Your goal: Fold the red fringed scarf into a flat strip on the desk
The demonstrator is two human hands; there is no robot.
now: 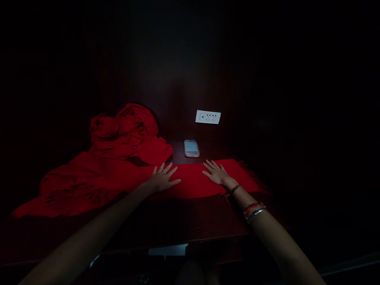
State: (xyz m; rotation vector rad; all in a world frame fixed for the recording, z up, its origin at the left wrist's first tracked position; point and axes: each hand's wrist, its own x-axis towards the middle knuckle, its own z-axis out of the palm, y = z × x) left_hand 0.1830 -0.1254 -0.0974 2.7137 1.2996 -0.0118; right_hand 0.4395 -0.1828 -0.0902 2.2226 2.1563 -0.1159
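A long red scarf (192, 180) lies across a dark wooden table (178, 221). Its right end is spread flat, with a fringe at the far right. My left hand (163, 179) rests flat on the scarf with fingers spread, open. My right hand (216, 172) also lies flat on the cloth, fingers stretched out, a little to the right. Bracelets circle my right wrist. The rest of the scarf is bunched in a heap (127, 130) at the back left and trails off toward the left edge.
A phone (191, 148) lies face up on the table just behind my hands. A white wall socket (208, 117) is set in the dark panel behind it. The room is very dark; the table's front edge runs near my forearms.
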